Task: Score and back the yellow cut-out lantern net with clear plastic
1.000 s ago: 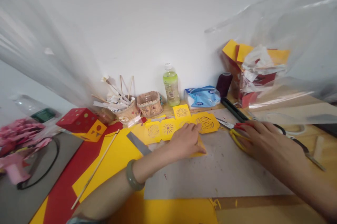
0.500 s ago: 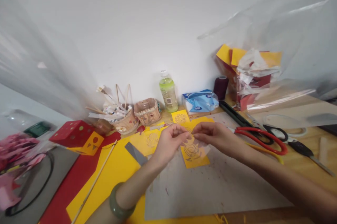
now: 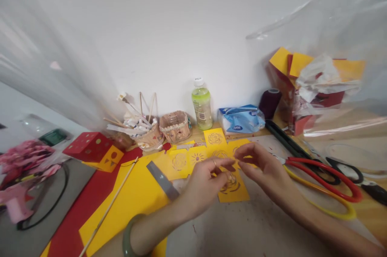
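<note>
My left hand (image 3: 204,184) and my right hand (image 3: 261,168) meet over a yellow card (image 3: 240,192) with a rose-like cut-out pattern. Their fingertips are bent close together in pinches, almost touching each other. Whatever lies between them is too small or blurred to make out. Part of the card is hidden behind my left fingers. Just beyond, more yellow cut-out cards lie in rows, among them a square with a ringed rose (image 3: 215,138) and one with a sunburst (image 3: 198,157). A grey sheet (image 3: 223,229) lies beneath my hands.
Red-handled scissors (image 3: 326,168) and a black-handled tool lie at right. Behind stand a bottle (image 3: 202,106), a tissue pack (image 3: 242,119), a thread spool (image 3: 270,104) and small baskets (image 3: 175,127). At left are a thin stick (image 3: 110,204), a red box (image 3: 89,146) and a pink glue gun (image 3: 15,202).
The view has shifted, so most things on the table sit further right. My hands have moved slightly lower in the picture, and my left fingers now reach closer to my right ones.
</note>
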Tool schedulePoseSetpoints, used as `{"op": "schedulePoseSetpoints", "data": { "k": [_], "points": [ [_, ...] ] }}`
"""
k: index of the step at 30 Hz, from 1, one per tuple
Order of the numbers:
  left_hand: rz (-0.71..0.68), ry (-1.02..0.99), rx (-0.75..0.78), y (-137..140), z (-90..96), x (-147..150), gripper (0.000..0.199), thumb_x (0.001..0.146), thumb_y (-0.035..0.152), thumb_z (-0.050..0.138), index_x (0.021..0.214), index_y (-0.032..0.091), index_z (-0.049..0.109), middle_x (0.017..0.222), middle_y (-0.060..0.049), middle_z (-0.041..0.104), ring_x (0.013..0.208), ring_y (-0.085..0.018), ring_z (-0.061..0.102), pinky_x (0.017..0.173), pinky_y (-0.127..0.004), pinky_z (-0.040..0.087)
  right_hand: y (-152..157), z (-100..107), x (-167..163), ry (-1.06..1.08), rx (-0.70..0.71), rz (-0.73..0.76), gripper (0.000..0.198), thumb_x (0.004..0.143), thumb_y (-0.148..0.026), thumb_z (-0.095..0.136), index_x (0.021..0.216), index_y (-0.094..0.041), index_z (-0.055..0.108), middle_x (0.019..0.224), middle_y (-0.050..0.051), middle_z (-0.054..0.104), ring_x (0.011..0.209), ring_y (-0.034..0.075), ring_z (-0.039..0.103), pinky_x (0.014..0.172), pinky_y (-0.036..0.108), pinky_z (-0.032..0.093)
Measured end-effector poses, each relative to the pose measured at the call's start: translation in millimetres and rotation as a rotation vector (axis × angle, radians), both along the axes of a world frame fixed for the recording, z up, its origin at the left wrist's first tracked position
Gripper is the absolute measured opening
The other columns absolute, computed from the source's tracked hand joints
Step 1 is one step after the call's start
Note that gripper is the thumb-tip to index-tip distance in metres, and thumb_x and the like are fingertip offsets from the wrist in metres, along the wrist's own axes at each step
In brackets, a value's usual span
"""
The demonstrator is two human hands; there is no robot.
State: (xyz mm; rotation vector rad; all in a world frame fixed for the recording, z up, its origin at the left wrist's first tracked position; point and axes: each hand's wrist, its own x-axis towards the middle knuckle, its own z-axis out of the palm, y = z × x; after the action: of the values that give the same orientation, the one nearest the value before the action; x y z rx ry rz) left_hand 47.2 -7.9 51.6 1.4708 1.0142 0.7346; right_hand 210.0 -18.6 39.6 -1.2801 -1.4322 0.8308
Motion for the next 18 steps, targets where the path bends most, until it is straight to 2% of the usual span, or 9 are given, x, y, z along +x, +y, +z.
{"op": "schedulePoseSetpoints", "data": {
  "k": [2,6,9,13,18],
  "points": [
    [-0.055,0.037,-0.026,-7,-4.3,2,0.021,0.08,0.021,0.05,0.09,0.017,0.069,0.087,-0.004,0.067,0.072,-0.014,0.056,0.066,-0.026,0.043,-5,2,3,-0.159,0.078,0.012,0.024,0.072,-0.04,0.065,0.086,-0.021,0.06,0.082,0.004,0.063,0.079,0.018,0.058,0.072,0.032,0.048],
    [-0.044,0.075,-0.056,-19,-10.8,5,0.021,0.081,0.027,0.051,0.082,0.016,0.068,0.081,-0.004,0.067,0.078,-0.017,0.057,0.07,-0.028,0.043,-11,9,5,-0.311,-0.039,0.242,0.021,0.079,-0.041,0.059,0.076,-0.023,0.069,0.068,0.001,0.065,0.062,0.014,0.057,0.056,0.025,0.042],
    [-0.05,0.011,-0.12,-23,-14.2,7,0.018,0.077,0.024,0.055,0.087,0.015,0.067,0.088,-0.005,0.068,0.081,-0.017,0.059,0.074,-0.029,0.044,-12,14,4,-0.259,-0.072,0.202,0.023,0.08,-0.039,0.056,0.069,-0.021,0.067,0.066,0.001,0.065,0.063,0.014,0.057,0.056,0.025,0.041],
    [-0.075,-0.075,-0.265,-23,-19.2,10,0.024,0.081,0.024,0.049,0.093,0.012,0.067,0.084,-0.008,0.068,0.061,-0.012,0.059,0.064,-0.027,0.046,-11,17,2,-0.165,-0.171,0.207,0.028,0.078,-0.043,0.054,0.066,-0.019,0.063,0.066,0.002,0.064,0.064,0.014,0.058,0.058,0.025,0.043],
    [-0.065,-0.088,-0.264,-22,-22.7,12,0.027,0.083,0.032,0.049,0.087,0.012,0.067,0.085,-0.009,0.07,0.062,-0.012,0.062,0.061,-0.024,0.045,-12,15,-3,-0.094,-0.281,0.261,0.029,0.078,-0.043,0.053,0.065,-0.018,0.063,0.063,0.001,0.06,0.06,0.012,0.053,0.055,0.024,0.041]
  ]
}}
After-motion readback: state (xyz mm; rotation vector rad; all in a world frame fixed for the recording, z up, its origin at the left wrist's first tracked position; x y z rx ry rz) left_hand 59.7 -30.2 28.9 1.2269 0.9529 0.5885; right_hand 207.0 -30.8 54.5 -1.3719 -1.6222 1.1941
